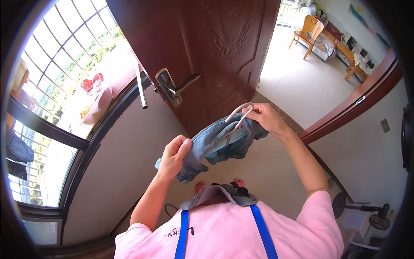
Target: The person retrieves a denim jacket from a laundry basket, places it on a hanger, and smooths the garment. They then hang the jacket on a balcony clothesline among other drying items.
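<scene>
A blue denim garment (212, 137) hangs between my two hands in front of me, its lower edge loose and folded. My left hand (173, 157) grips its left end, thumb on top. At the upper right, my right hand (266, 118) is closed on a pale clothes hanger (240, 111) and the cloth beside it. The hook of the hanger curves up and left from my fingers, and part of its frame is hidden within the folds.
Beyond the garment stands an open dark-red wooden door (223, 58) with a metal lever handle (178, 87). At left is a barred window with a black frame (97, 129). A wooden chair (309, 34) stands in the room beyond. A black stand (368, 208) is at lower right.
</scene>
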Demonstrator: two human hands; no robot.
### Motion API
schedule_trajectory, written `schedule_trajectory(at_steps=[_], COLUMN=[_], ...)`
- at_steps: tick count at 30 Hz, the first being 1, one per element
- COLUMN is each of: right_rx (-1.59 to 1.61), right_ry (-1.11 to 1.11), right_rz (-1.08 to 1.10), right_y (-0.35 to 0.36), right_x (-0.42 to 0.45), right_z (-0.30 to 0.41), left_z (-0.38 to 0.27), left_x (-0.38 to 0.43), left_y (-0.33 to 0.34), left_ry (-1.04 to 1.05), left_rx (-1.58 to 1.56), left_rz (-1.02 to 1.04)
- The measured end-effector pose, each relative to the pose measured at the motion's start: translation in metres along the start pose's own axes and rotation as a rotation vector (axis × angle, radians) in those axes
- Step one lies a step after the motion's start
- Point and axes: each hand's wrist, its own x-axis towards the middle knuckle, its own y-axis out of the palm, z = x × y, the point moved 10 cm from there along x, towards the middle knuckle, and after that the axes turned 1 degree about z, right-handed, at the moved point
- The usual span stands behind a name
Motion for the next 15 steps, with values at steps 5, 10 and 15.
schedule_trajectory(at_steps=[5, 10, 15], right_rx=[0.318, 0.280, -0.059], right_ry=[0.150, 0.187, 0.124], right_rz=[0.038, 0.145, 0.399], right_y=[0.004, 0.017, 0.048], right_x=[0.009, 0.018, 0.011], right_z=[-0.003, 0.007, 0.035], left_z=[-0.003, 0.017, 0.009], left_x=[-0.011, -0.016, -0.025], left_y=[0.014, 0.011, 0.017], left_ry=[-0.141, -0.236, -0.245], left_rx=[-0.311, -0.357, -0.209], left_rz=[0.086, 0.139, 0.185])
